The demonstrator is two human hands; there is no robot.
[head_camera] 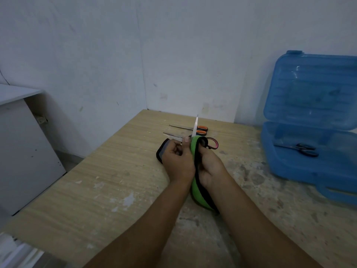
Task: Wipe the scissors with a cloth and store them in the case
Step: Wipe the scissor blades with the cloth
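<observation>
My left hand [177, 157] grips a pair of scissors [196, 124]; one bright blade points up and away, and a dark grey handle [161, 151] sticks out to the left of the hand. My right hand [209, 167] holds a green cloth [197, 190] with a black edge, folded around the base of the blade. The open blue plastic case [309, 171] stands at the right on the table, its lid leaning back. A black-handled pair of scissors [303, 148] lies inside it.
Just beyond my hands, an orange-handled pair [201, 130] and a pink-handled pair [214, 144] lie on the worn wooden table [116, 180], blades pointing left. A white wall backs the table. A grey cabinet [23, 151] stands to the left.
</observation>
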